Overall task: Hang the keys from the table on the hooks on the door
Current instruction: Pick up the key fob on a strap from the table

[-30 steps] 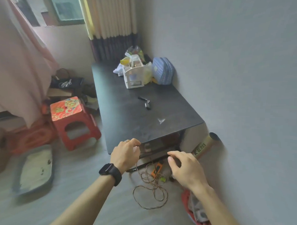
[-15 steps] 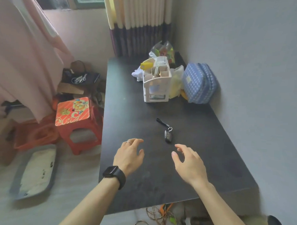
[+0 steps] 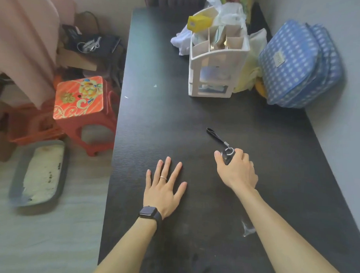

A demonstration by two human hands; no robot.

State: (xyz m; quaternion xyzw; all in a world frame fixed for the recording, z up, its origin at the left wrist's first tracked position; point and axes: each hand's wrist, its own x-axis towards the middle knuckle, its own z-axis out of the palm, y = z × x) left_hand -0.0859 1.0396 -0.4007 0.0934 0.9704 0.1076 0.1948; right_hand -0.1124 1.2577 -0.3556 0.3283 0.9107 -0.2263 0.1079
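A dark key fob (image 3: 227,158) with a metal ring and a black strap (image 3: 215,136) lies on the black table (image 3: 167,119). My right hand (image 3: 236,172) is closed around the fob, thumb on its left side and fingers on its right, while the strap trails away across the tabletop. My left hand (image 3: 164,187) rests flat on the table with its fingers spread, to the left of the fob; it wears a ring, with a black watch on the wrist. No door or hooks are in view.
At the back of the table stand a white organiser (image 3: 216,70), plastic bags (image 3: 226,9) and a blue checked pouch (image 3: 298,65) against the grey wall. Left of the table are a red stool (image 3: 80,102) and a grey tray (image 3: 39,174) on the floor.
I have come closer to the table. My right hand reached forward and closed on the key fob. My left hand came down flat on the tabletop.
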